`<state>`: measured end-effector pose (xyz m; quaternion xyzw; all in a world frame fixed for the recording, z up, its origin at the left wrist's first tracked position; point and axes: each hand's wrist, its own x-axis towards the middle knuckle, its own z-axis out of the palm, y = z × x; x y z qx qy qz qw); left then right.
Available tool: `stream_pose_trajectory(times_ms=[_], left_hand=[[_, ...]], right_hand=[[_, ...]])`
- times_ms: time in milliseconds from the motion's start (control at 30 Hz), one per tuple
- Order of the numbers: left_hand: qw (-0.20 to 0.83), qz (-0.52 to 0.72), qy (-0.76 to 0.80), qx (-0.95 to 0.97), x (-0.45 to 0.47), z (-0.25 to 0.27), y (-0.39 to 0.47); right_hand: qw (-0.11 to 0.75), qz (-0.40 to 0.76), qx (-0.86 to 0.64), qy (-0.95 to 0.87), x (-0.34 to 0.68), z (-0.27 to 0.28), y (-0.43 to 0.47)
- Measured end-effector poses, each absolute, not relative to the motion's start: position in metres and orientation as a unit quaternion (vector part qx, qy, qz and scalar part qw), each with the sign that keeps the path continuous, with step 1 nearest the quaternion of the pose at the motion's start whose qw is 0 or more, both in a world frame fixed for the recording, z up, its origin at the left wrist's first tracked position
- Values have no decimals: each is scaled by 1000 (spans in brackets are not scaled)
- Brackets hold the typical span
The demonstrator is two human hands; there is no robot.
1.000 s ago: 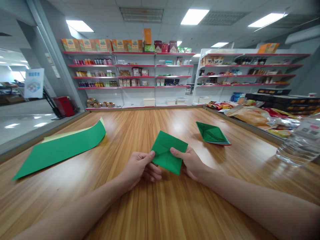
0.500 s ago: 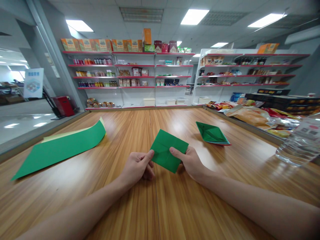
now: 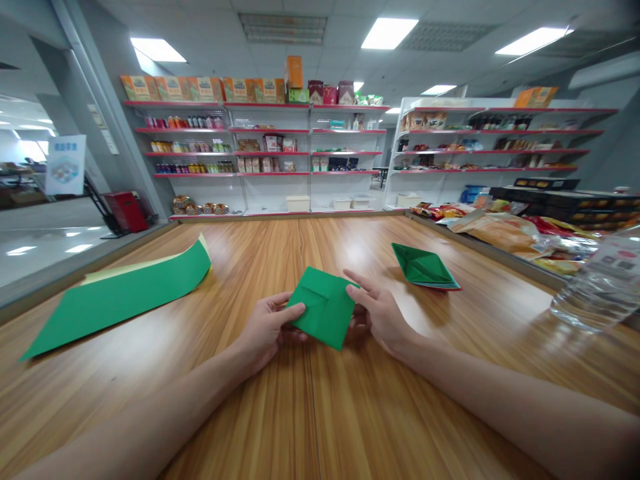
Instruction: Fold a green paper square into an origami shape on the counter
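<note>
A square of folded green paper point(image 3: 323, 310), creased across its face, is held above the table between my hands. My left hand point(image 3: 273, 327) pinches its left side, thumb on top and fingers underneath. At the upper right corner, my right hand point(image 3: 383, 313) has its thumb against the edge, with the index finger stretched out just beyond it; its other fingers are partly hidden behind the paper. Off to the right lies a folded green paper piece point(image 3: 425, 265) with several coloured layers beneath. A long green sheet point(image 3: 125, 287), curled up at its far end, rests at the left over yellow paper point(image 3: 135, 267).
The wooden table point(image 3: 240, 420) has a raised rim. A clear plastic bottle point(image 3: 595, 287) stands at the right, near packaged snacks point(image 3: 505, 233) and black boxes point(image 3: 570, 203). Stocked shelves point(image 3: 273, 153) line the back. A red box-like object point(image 3: 127, 213) is on the floor at left.
The folded paper has moved slightly left and down and tilted. My left thumb now lies further over it. My right hand has shifted from the paper's face to its upper right corner, index finger extended.
</note>
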<state>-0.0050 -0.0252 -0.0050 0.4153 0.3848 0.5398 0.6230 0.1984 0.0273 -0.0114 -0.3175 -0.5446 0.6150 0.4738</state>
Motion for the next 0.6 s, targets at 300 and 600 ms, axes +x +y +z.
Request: stream_pose_trajectory(times_ms=[300,600], left_hand=[[627,577,415,319,-14,-1,-20],[702,515,407,276,-15,3,-22]], right_hand=[[363,391,-251,-807,198,-4,5],[318,149,-181,-919,202,-9,8]])
